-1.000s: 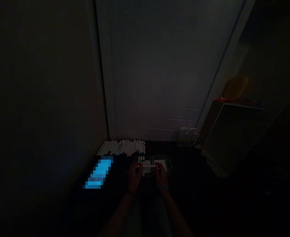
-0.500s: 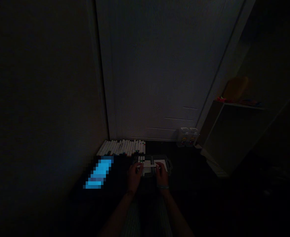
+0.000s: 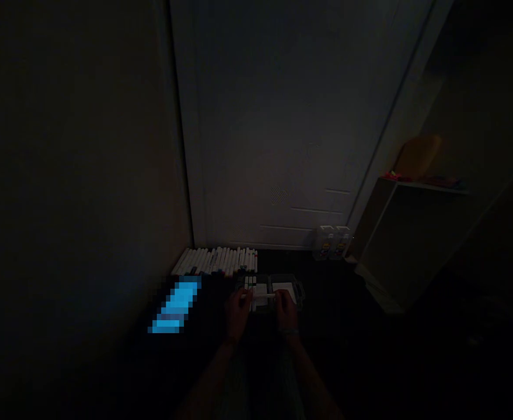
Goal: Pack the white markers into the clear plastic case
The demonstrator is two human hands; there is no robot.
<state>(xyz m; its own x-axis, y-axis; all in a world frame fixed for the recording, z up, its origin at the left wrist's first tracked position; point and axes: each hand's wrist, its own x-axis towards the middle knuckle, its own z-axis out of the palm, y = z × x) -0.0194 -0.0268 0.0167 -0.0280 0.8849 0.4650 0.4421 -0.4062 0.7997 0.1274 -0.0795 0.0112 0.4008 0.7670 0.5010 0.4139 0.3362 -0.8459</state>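
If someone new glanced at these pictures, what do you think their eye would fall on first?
The glowing, pixelated blue patch stands out first, low in the dark, left of the hands. Just above it, a long row of white markers lines the foot of the door. At lower centre, the left hand and right hand grip a white marker over a dark open case.

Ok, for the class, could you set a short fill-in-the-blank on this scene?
The white marker is held by ____ hands, the left hand and the right hand.
The row of markers lies along the foot of a ____.
The glowing patch left of the hands is ____.

Missing words: both; door; blue.
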